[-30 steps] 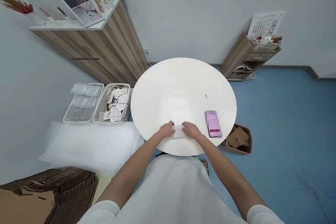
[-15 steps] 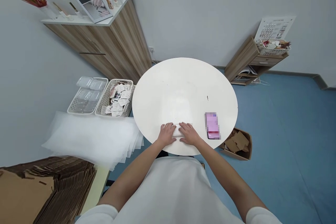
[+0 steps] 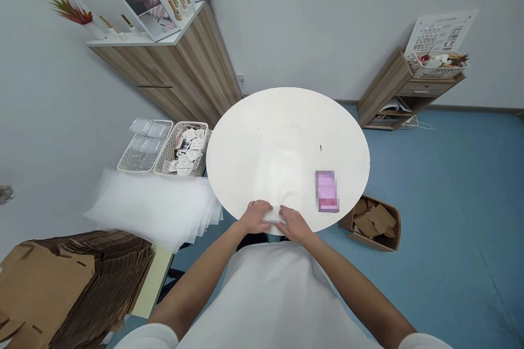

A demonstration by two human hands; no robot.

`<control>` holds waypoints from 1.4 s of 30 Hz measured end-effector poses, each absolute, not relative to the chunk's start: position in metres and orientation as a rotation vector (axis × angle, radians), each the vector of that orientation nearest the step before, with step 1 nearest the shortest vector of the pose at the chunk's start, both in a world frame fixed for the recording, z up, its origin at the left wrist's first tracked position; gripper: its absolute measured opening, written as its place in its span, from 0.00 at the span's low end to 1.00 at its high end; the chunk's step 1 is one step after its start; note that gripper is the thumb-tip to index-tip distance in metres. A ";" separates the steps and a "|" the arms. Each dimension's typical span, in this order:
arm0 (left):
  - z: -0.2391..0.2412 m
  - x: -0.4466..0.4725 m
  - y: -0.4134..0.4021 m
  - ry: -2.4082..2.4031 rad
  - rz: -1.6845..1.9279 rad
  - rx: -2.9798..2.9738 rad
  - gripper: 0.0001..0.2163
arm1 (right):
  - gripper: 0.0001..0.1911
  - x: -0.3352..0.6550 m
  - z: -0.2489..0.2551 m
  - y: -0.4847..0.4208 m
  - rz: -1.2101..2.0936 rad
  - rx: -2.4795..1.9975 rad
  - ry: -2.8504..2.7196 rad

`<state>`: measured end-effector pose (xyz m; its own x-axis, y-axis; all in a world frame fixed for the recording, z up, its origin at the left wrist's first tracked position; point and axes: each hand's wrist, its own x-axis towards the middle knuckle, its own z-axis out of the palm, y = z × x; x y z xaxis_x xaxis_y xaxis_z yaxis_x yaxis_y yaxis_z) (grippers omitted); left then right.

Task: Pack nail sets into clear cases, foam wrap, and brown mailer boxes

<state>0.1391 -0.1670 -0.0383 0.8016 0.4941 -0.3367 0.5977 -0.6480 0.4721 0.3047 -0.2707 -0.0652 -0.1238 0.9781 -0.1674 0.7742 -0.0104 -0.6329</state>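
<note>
**Both hands on a packet at the table's near edge**

The left hand (image 3: 256, 216) and right hand (image 3: 293, 224) each grasp one end of a small white packet (image 3: 274, 214), fingers curled over it. It lies at 6 o'clock on the round white table (image 3: 282, 131). A pink phone (image 3: 327, 191) lies at 4 o'clock. Two baskets (image 3: 185, 148) stand at 9 o'clock, beside the table.

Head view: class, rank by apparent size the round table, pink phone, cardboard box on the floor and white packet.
1. round table
2. cardboard box
3. pink phone
4. white packet, though unsure: the left hand and right hand cover most of it, so it may match the phone.
</note>
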 end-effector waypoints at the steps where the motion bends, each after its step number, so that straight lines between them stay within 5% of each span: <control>1: -0.037 0.141 -0.165 0.831 -0.246 2.396 0.18 | 0.15 0.305 -0.063 -0.269 0.888 -1.830 -1.908; 15: -0.049 0.162 -0.120 1.106 -0.160 2.367 0.13 | 0.18 0.322 -0.074 -0.212 0.903 -2.200 -1.467; 22: -0.056 0.169 -0.112 1.201 -0.153 2.403 0.14 | 0.23 0.322 -0.080 -0.235 0.595 -2.464 -1.371; 26: -0.047 0.153 -0.126 1.207 0.002 2.525 0.15 | 0.28 0.312 -0.071 -0.243 0.361 -2.348 -1.564; 33: -0.056 0.136 -0.134 0.754 -0.134 2.652 0.26 | 0.31 0.298 -0.070 -0.221 0.597 -2.101 -1.948; 42: -0.056 0.130 -0.131 0.688 -0.180 2.595 0.24 | 0.20 0.282 -0.078 -0.232 0.632 -2.075 -1.880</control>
<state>0.1298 -0.1311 -0.0556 0.8673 0.4395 -0.2338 0.4977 -0.7759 0.3876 0.2824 -0.2320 -0.0783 0.0628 0.9886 -0.1368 0.8706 -0.1213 -0.4768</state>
